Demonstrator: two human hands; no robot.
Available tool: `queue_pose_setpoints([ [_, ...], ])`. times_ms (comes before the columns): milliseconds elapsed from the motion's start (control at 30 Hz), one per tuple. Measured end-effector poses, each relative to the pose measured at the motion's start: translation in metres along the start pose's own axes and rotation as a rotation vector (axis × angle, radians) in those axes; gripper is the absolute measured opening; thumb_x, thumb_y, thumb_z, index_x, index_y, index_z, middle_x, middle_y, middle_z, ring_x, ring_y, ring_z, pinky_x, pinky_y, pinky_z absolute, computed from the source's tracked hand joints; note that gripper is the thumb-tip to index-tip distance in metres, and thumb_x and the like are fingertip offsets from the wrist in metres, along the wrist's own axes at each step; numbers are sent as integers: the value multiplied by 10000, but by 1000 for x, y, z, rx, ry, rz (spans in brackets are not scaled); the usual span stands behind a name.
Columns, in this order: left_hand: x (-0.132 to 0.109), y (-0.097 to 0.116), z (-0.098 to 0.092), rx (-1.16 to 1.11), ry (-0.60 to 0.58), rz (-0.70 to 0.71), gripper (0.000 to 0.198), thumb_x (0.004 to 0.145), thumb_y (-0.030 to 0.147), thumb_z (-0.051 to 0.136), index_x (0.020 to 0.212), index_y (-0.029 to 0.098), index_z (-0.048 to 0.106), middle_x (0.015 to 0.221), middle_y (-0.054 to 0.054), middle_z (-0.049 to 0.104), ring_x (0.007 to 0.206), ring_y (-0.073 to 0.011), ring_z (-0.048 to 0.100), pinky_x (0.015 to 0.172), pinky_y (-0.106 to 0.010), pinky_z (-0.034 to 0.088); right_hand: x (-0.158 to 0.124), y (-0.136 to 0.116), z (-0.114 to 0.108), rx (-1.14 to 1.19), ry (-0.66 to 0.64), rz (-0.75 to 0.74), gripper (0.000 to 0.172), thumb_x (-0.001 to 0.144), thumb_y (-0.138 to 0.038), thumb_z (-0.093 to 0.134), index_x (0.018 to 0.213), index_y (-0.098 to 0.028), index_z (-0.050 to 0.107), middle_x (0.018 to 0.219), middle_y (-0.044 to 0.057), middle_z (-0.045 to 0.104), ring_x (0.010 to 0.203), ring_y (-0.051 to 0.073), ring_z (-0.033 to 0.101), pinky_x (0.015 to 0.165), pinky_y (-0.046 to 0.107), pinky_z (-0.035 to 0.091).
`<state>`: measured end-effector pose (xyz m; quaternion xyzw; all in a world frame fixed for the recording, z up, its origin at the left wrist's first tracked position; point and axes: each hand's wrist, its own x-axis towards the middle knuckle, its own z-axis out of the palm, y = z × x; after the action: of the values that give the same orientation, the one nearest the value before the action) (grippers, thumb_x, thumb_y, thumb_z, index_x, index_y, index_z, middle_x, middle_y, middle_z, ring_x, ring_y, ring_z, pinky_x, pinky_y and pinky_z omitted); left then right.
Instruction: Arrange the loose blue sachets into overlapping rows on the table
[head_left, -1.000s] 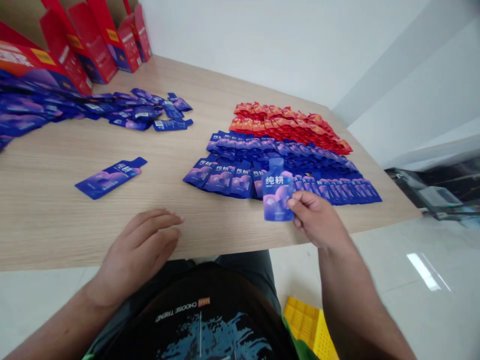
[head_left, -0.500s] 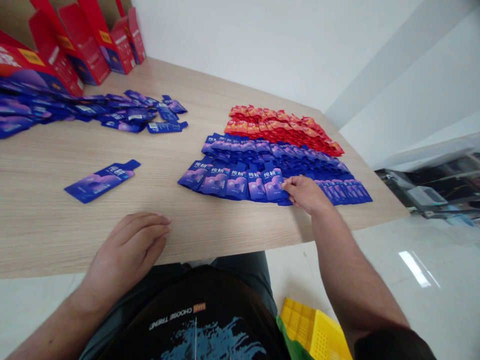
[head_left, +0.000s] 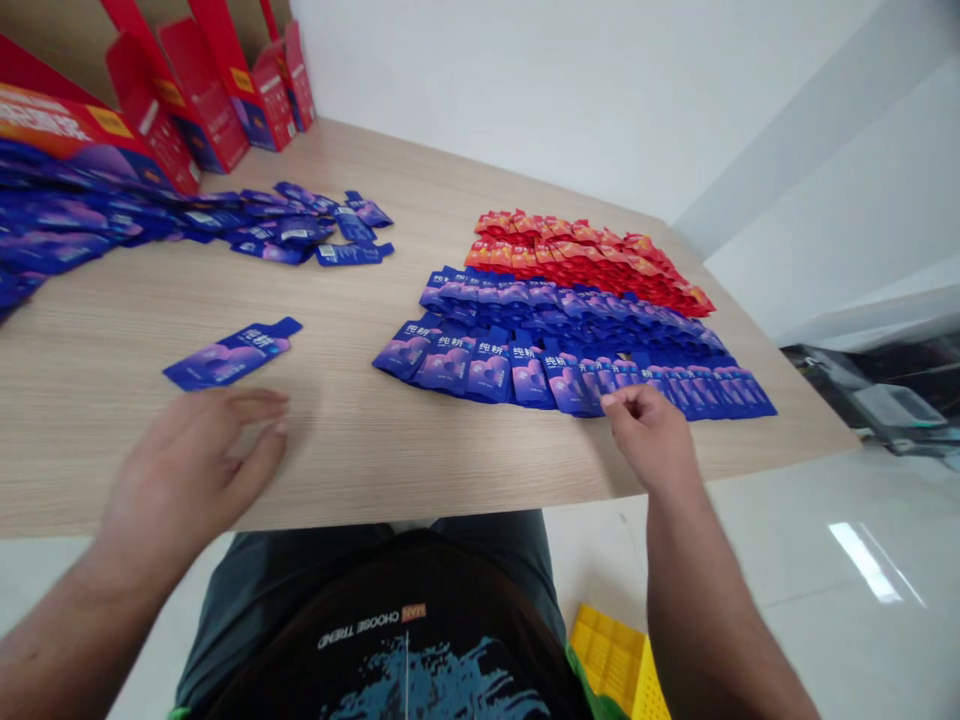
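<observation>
My right hand (head_left: 651, 432) rests at the near edge of the front row of blue pouches (head_left: 525, 368). Its fingers are loosely bent, the tips touch the row, and it holds nothing. Behind that row lie more overlapping blue rows (head_left: 570, 305) and red pouch rows (head_left: 585, 250). My left hand (head_left: 191, 470) hovers over the table's near edge with fingers apart and empty. It is closest to a single blue pouch (head_left: 232, 352) lying flat just beyond its fingertips.
A loose heap of blue pouches (head_left: 292, 225) spreads across the far left of the wooden table (head_left: 360, 440). Red cartons (head_left: 202, 90) stand open at the back left. A yellow crate (head_left: 619, 660) sits on the floor by my right leg.
My right hand laid its blue pouch onto the front row, let go and drew back slightly. My left hand lifted off the table edge and moved left, toward the single pouch.
</observation>
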<state>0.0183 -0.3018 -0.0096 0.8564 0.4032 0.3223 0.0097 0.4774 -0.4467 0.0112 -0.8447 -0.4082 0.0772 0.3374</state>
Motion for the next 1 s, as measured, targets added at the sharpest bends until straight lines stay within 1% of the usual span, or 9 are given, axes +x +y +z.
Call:
queue_pose_setpoints([
  [133,30,-34,-16,252,-102,-354,413,1047,402,598,1309,100,699,1263,-100,763,1273,-331,698,1170,-575,539,-38,16,9,60,-44,68,422,853,-666,629,855,-245,656,665,21,648,646,227,597,647,352,453],
  [300,57,-54,-20,308,-358,-359,725,1117,535,416,1577,-23,476,1518,-247,641,1429,-439,603,1193,-617,503,-64,27,17,-9,-122,15,459,839,-707,630,856,-253,700,679,35,680,618,238,613,606,360,470],
  [367,59,-55,-16,280,-403,-345,731,1138,532,342,1580,-35,471,1486,-254,658,1412,-428,617,1195,-626,495,-65,29,17,-53,-115,0,467,822,-718,629,842,-259,710,674,38,685,599,241,616,587,364,469],
  [433,59,-55,-10,266,-340,-408,709,1132,539,354,1535,-11,550,1381,-205,720,1344,-388,667,1189,-605,503,-64,29,17,-71,-122,-2,476,807,-730,615,828,-264,711,667,43,688,581,246,617,572,371,469],
  [567,58,-52,-7,200,-272,-599,649,1116,546,364,1465,82,656,1185,-97,770,1111,-277,746,1038,-461,586,-59,29,18,-96,-129,-3,488,796,-741,597,817,-267,714,685,52,703,589,257,627,576,385,478],
  [667,54,-40,-18,119,-325,-625,577,1082,559,442,1317,124,740,993,-21,772,893,-207,730,814,-314,566,-64,25,20,-71,-131,-11,464,816,-722,637,825,-266,723,706,54,712,619,258,637,598,380,497],
  [767,47,-15,-23,-36,-353,-628,434,1035,514,548,1107,151,776,859,19,766,779,-171,698,680,-248,485,-83,5,27,72,-215,-18,427,878,-686,672,844,-265,732,740,57,722,675,260,652,658,385,534],
  [900,36,34,-3,-314,-326,-716,264,944,452,661,947,199,738,760,23,760,689,-175,677,630,-273,480,-116,-40,53,349,-431,4,356,943,-607,693,997,-264,776,844,68,753,763,258,675,722,398,562],
  [1000,26,79,20,-593,-251,-679,256,924,471,675,938,215,677,767,-10,760,653,-188,684,595,-307,527,-126,-69,72,529,-531,9,325,974,-527,701,1166,-269,752,1024,74,780,787,218,663,694,360,552],
])
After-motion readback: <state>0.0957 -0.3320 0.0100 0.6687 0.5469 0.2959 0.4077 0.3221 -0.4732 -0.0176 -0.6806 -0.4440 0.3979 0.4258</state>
